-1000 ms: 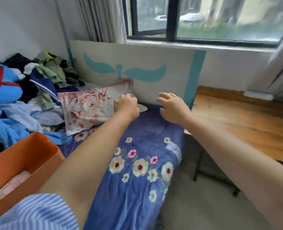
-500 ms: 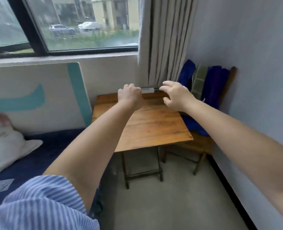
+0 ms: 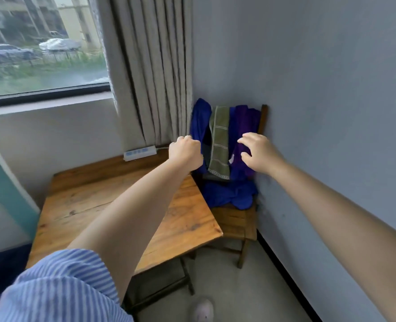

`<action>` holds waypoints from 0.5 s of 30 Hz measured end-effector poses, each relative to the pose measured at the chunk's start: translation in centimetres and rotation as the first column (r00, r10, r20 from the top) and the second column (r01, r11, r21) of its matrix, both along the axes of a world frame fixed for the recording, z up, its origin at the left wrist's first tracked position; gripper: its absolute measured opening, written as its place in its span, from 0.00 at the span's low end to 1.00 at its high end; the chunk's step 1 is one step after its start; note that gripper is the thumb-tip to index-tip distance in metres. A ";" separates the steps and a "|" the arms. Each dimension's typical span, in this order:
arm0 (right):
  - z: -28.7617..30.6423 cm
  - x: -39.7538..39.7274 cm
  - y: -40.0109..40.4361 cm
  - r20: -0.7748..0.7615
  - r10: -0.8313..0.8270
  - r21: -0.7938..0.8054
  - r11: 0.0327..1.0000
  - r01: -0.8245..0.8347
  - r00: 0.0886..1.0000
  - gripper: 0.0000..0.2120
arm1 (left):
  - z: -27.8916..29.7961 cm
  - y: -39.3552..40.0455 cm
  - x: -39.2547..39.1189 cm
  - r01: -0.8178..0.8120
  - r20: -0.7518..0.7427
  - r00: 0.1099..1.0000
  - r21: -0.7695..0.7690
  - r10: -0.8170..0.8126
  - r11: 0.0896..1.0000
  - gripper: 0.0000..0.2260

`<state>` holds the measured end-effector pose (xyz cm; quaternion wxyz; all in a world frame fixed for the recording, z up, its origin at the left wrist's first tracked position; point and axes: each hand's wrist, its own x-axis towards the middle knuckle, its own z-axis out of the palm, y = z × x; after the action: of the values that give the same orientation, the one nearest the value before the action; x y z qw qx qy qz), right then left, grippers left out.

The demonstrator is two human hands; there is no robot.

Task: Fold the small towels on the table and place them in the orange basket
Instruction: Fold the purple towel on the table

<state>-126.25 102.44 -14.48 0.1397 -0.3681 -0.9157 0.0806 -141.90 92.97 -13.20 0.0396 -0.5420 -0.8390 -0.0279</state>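
- Presently: left hand (image 3: 186, 152) clenched, holding nothing; right hand (image 3: 257, 151) spread, released.
- Towels: green towel (image 3: 219, 145) hangs over chair back (image 3: 263, 117), far right of table (image 3: 81, 201); basket unseen.
- Risk: grabbing neighbouring blue cloth (image 3: 200, 119) or purple cloth (image 3: 244, 122) could drag everything off.

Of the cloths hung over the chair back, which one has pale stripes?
The olive-green towel in the middle, with pale cross stripes; the royal-blue cloth and purple cloth flanking it are plain.

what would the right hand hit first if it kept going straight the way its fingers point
Most likely the purple cloth draped over the chair back. The right hand, fingers spread, appears just in front of it, though depth is hard to judge from this single view.
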 end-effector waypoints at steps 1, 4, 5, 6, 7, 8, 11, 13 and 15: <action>-0.2 -0.1 1.6 -0.003 -0.020 -0.007 1.000 0.020 1.000 0.20 | -0.2 1.8 -0.5 0.013 0.011 1.000 -0.003 -0.013 1.000 0.13; -0.4 -1.3 6.9 -0.028 -0.085 -0.017 0.996 0.085 0.996 0.18 | -0.5 7.7 -2.6 0.049 0.035 0.998 -0.011 -0.048 0.999 0.12; -0.3 -1.9 9.0 -0.030 -0.110 -0.032 0.994 0.109 0.994 0.18 | -0.3 10.0 -3.5 0.060 0.039 0.997 -0.016 -0.060 0.998 0.12; -0.2 -2.4 10.8 -0.033 -0.135 -0.048 0.990 0.133 0.990 0.17 | -0.2 12.0 -4.2 0.074 0.044 0.996 -0.021 -0.073 0.997 0.12; -0.2 -2.8 12.3 -0.031 -0.164 -0.066 0.985 0.162 0.986 0.17 | -0.2 13.8 -4.8 0.087 0.050 0.995 -0.029 -0.086 0.996 0.12; -0.2 -3.4 14.3 -0.028 -0.190 -0.075 0.979 0.187 0.981 0.17 | -0.2 15.8 -5.6 0.102 0.060 0.993 -0.031 -0.100 0.994 0.12; -0.4 -4.7 19.0 -0.035 -0.231 -0.095 0.969 0.227 0.972 0.17 | -0.6 20.9 -7.5 0.121 0.111 0.987 -0.013 -0.119 0.993 0.11; -0.8 -5.4 21.5 -0.028 -0.240 -0.103 0.966 0.236 0.970 0.16 | -1.1 23.8 -8.3 0.115 0.160 0.981 0.002 -0.113 0.993 0.09; -1.4 -5.9 24.1 -0.020 -0.261 -0.107 0.960 0.258 0.965 0.15 | -1.7 26.5 -8.7 0.117 0.201 0.973 0.000 -0.115 0.993 0.08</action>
<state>-132.11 126.54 -15.89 0.1451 -0.4902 -0.8517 0.1153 -150.63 119.49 -14.87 -0.0503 -0.5846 -0.8058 -0.0798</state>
